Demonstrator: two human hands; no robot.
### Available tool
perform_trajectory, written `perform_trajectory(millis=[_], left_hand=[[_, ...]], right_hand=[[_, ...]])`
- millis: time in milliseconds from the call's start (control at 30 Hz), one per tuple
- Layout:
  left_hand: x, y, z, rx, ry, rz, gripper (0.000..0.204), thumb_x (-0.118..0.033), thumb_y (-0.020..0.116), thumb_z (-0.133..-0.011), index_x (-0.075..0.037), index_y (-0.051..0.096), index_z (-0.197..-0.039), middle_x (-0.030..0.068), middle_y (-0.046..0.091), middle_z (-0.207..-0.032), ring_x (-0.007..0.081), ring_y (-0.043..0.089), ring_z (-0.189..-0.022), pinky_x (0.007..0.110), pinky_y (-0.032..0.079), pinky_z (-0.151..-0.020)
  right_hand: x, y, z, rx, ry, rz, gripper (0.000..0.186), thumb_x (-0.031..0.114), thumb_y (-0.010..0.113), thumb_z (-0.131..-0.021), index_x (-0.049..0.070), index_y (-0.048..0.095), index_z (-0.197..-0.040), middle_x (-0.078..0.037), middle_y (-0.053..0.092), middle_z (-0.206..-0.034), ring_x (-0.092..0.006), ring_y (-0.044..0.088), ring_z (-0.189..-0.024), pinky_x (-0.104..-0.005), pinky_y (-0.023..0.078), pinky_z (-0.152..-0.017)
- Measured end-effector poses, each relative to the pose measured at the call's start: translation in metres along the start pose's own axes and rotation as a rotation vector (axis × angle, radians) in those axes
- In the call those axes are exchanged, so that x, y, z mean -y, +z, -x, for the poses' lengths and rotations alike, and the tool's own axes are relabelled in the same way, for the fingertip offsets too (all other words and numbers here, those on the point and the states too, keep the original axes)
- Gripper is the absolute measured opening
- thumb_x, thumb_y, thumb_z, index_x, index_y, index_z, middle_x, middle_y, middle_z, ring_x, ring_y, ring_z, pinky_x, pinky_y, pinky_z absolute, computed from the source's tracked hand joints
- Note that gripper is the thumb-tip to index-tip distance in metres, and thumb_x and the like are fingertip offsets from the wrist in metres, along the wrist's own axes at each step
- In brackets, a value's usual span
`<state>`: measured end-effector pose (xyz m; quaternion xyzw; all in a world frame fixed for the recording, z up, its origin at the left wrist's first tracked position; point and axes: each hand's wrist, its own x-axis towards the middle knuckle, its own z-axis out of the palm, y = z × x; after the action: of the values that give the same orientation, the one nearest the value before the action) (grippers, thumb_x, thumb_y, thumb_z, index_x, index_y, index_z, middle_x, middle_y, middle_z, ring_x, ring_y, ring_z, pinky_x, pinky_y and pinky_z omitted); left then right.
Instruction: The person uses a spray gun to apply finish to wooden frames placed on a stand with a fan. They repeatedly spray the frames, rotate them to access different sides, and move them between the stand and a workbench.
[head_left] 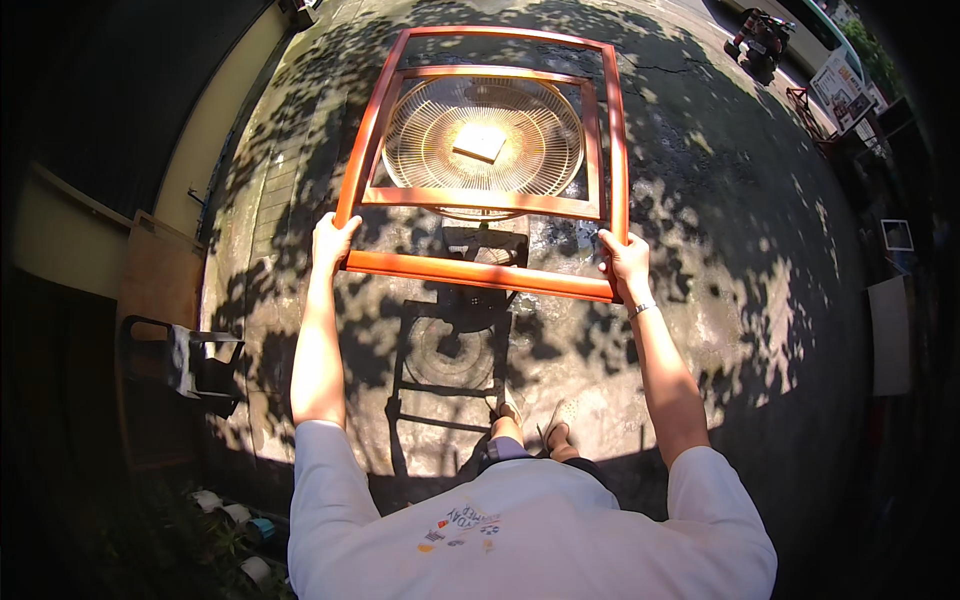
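A large reddish-orange wooden frame [480,274] is held out in front of me over the ground. My left hand [334,242] grips its near left corner area, fingers wrapped round the side rail. At the near right corner, my right hand [627,264] is closed on the opposite rail. Through the opening shows a smaller frame [485,203] of similar colour. Beneath it is a round wire rack [425,150] with a bright white square piece [480,142] in its middle. Whether the two frames touch, I cannot tell.
Dappled shade covers the pavement [690,230]. Left of me stands a dark chair [190,355] beside a brown board [155,300]. A scooter [760,42] and a sign board [840,92] are at the far right. My feet [563,420] stand below the frame's shadow.
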<state>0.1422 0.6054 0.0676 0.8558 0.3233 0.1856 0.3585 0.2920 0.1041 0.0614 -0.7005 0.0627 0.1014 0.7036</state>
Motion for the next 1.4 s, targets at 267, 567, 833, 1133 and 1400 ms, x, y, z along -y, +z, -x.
perform_trajectory(millis=[267, 567, 833, 1133, 1400], left_hand=[[0.005, 0.022, -0.031, 0.086, -0.125, 0.005, 0.051, -0.047, 0.078, -0.077, 0.0, 0.063, -0.089, 0.0069, 0.062, -0.071, 0.0151, 0.058, -0.064, 0.033, 0.048, -0.063], [0.014, 0.022, -0.022, 0.036, -0.089, -0.032, 0.043, -0.04, 0.077, -0.08, 0.0, 0.063, -0.089, 0.0054, 0.06, -0.067, 0.0118, 0.056, -0.056, 0.032, 0.047, -0.054], [-0.035, 0.027, 0.022, -0.022, -0.243, 0.284, 0.039, -0.036, 0.077, -0.082, -0.001, 0.06, -0.089, 0.0005, 0.055, -0.063, 0.0088, 0.051, -0.05, 0.027, 0.044, -0.047], [-0.053, 0.064, 0.063, -0.001, -0.36, 0.387, 0.039, -0.034, 0.074, -0.085, 0.0, 0.056, -0.094, 0.0037, 0.059, -0.072, 0.0104, 0.056, -0.053, 0.026, 0.05, -0.049], [-0.037, 0.07, 0.056, -0.03, -0.373, 0.242, 0.062, -0.051, 0.074, -0.081, -0.001, 0.053, -0.109, 0.0089, 0.063, -0.085, 0.0159, 0.061, -0.067, 0.032, 0.051, -0.064]], right_hand=[[-0.001, 0.011, -0.035, -0.009, 0.039, 0.04, 0.027, 0.025, 0.075, -0.086, 0.003, 0.059, -0.083, -0.003, 0.057, -0.062, -0.0115, 0.051, -0.039, -0.0252, 0.042, -0.035], [0.001, 0.008, -0.043, -0.068, -0.097, 0.401, 0.037, 0.031, 0.075, -0.083, -0.003, 0.061, -0.088, -0.005, 0.059, -0.061, -0.0117, 0.057, -0.042, -0.027, 0.047, -0.038], [0.046, -0.014, -0.095, 0.04, -0.054, 0.458, 0.033, 0.03, 0.073, -0.085, 0.0, 0.06, -0.085, -0.001, 0.055, -0.058, -0.0091, 0.053, -0.041, -0.0258, 0.044, -0.038], [0.047, -0.044, -0.163, 0.235, 0.029, 0.463, 0.054, 0.055, 0.063, -0.089, 0.002, 0.058, -0.095, -0.003, 0.055, -0.064, -0.012, 0.053, -0.043, -0.0269, 0.043, -0.04], [0.059, -0.037, -0.173, 0.375, 0.079, 0.511, 0.063, 0.06, 0.057, -0.091, 0.0, 0.053, -0.113, -0.005, 0.061, -0.077, -0.0129, 0.06, -0.058, -0.0283, 0.051, -0.053]])
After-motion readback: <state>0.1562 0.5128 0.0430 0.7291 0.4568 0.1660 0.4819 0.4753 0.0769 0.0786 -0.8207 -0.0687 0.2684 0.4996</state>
